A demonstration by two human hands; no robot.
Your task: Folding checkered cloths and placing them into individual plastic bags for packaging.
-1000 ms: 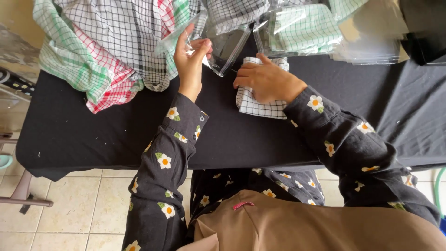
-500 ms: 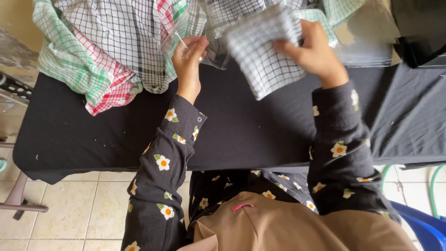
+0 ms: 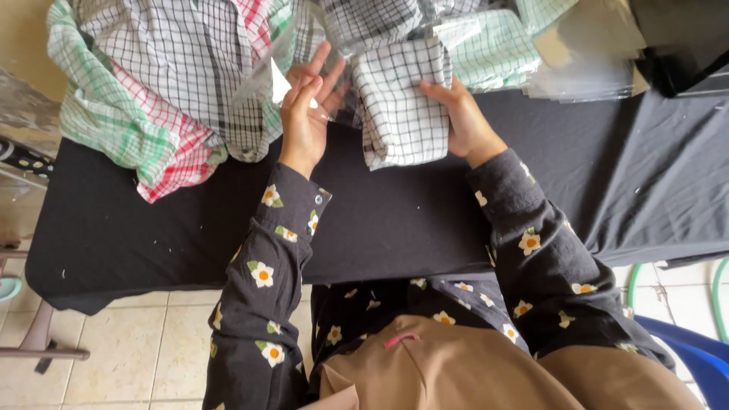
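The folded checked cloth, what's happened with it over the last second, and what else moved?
The right hand lifted the folded checked cloth off the black table cover and now holds it upright at the clear plastic bag, which the left hand kept holding open throughout. The pile of checked cloths and the stack of bags stayed put.

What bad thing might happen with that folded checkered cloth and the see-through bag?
The folded checkered cloth looks as wide as the clear bag the left hand holds open, so it might snag and come unfolded. The right hand grips only one edge, so the cloth may sag or slip.
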